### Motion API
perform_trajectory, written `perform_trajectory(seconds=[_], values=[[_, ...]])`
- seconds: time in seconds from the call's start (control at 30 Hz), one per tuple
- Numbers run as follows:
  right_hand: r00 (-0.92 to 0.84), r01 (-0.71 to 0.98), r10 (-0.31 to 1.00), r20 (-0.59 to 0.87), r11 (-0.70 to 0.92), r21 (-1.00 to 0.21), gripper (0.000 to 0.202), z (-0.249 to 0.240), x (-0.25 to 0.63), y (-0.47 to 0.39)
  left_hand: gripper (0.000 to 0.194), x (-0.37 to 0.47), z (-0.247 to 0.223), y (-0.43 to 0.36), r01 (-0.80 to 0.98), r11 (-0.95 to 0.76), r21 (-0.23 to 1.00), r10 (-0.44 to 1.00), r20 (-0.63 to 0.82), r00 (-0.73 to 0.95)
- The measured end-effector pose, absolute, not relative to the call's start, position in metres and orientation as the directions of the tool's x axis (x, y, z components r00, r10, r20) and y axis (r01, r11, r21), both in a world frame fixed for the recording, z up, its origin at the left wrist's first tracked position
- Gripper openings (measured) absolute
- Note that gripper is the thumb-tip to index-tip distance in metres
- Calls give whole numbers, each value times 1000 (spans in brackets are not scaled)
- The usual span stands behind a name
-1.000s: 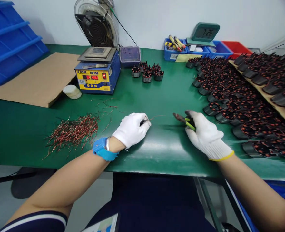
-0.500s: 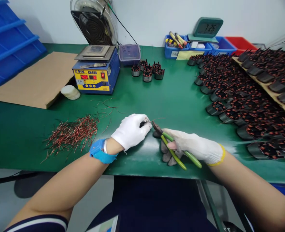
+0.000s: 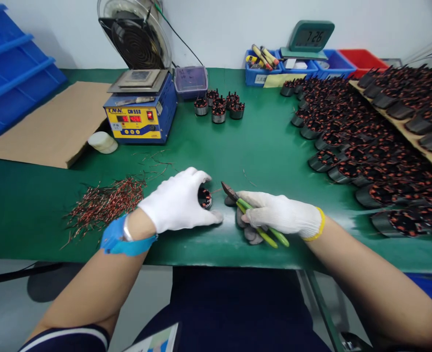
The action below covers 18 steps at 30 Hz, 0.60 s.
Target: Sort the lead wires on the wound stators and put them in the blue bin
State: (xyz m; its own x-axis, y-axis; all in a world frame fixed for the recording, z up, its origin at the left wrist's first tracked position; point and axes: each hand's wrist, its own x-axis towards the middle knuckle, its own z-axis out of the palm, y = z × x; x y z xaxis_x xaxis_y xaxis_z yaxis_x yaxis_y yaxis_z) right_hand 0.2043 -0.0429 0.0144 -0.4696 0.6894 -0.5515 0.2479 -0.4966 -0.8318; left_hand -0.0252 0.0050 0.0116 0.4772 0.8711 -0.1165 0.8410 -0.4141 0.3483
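Head view, looking down at a green table [image 3: 267, 142]; twelve o'clock is its far side. My left hand [image 3: 179, 201], gloved in white, is lying just off centre at eight o'clock. Its thumb and forefinger are spreading widely into a C around one small stator [image 3: 205, 197], which is sitting near the middle of the table, partly hidden by the glove. Whether my palm is pressing on it, I cannot tell. A thin wire is sticking out of the stator towards three o'clock.

My right hand [image 3: 280, 215], at four o'clock, is wrapping its fingers around the green-handled cutters [image 3: 270, 236]; their tips are pointing at ten o'clock and hanging just beside the stator, apart from it.

Wire scraps [image 3: 109, 203] are piling up at nine o'clock, five stators [image 3: 219, 115] are standing at twelve, and rows of stators [image 3: 344, 142] are filling three.

I am judging this to be wire trimming, between grips; a next cut would be calling for a firmer left hold and the cutter tips around the wire's base.
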Motion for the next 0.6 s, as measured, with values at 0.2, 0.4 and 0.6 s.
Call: perform_trajectory(seconds=[0.2,0.4,0.6], values=[[-45,-308,967,-252,-254,-917,42,23,243,-22,48,-16,25,6,840,-372,396,866,-177,468],[607,-227,788,100,294,-929,41,36,288,-12,54,97,11,9,663,-488,568,790,-35,612],[689,-49,657,308,465,-884,45,40,280,-26,107,163,-29,8,584,-694,421,696,181,695]])
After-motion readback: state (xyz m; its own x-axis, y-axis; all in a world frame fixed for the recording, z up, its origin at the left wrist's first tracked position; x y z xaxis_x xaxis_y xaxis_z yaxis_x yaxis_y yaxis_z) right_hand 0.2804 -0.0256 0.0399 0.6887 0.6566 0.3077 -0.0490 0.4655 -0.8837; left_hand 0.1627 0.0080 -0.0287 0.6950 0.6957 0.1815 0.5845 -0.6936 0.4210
